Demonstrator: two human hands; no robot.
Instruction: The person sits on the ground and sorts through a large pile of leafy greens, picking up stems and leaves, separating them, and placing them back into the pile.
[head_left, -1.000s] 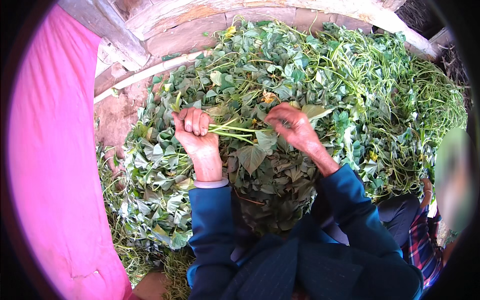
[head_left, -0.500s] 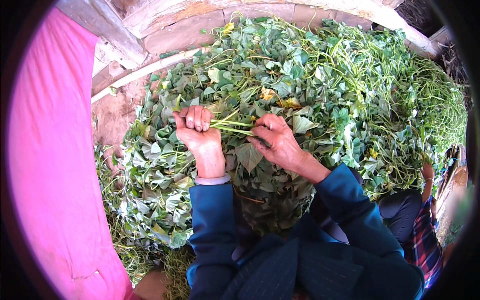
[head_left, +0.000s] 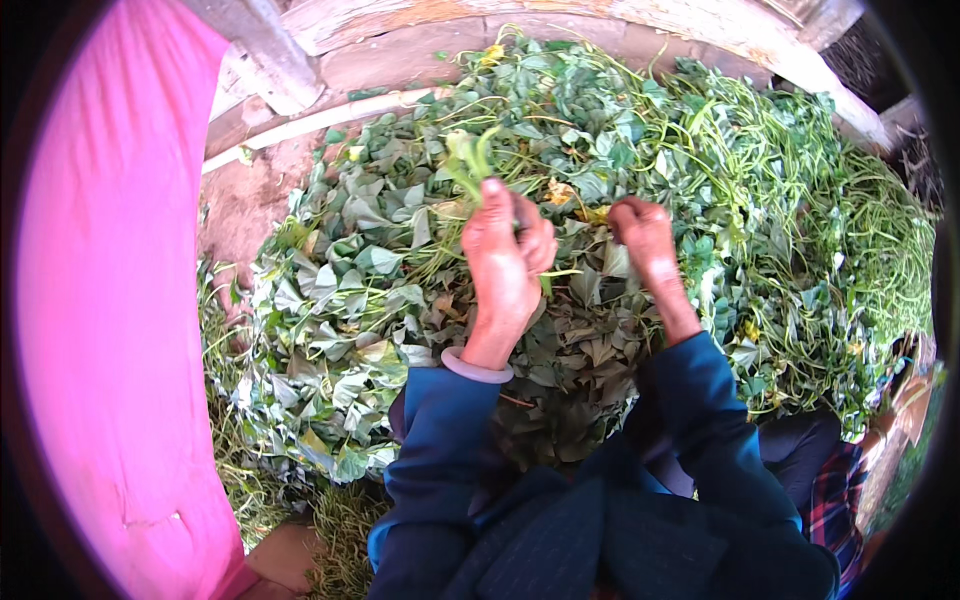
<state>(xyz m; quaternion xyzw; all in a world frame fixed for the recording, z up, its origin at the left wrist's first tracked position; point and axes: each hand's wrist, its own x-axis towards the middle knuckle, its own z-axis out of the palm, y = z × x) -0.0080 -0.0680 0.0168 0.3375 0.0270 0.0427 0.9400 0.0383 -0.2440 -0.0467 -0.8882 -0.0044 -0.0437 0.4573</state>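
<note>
My left hand [head_left: 508, 248], with a pale bangle at its wrist, is closed around a small bunch of green leaf stems [head_left: 470, 165]. Their tops stick up past the thumb, and a short end pokes out below the fingers. To its right, apart from it, my right hand [head_left: 646, 238] is curled shut above the leaves; whether anything is inside its fingers is hidden. Beneath both hands spreads a big heap of cut leafy vines [head_left: 400, 300], with broad, partly wilted green leaves. A yellowed leaf [head_left: 594, 214] lies just left of my right hand.
A pink cloth [head_left: 120, 300] hangs along the left side. Wooden beams [head_left: 560, 18] and a pale pole [head_left: 320, 122] border the far side. Bare stripped stems [head_left: 880, 240] pile up at the right. Another person in a plaid shirt [head_left: 838, 490] sits at the lower right.
My hands have come apart; the stems no longer stretch between them. The left hand turned upright and moved right with the stems, while the right hand moved right and curled. The view shifted slightly.
</note>
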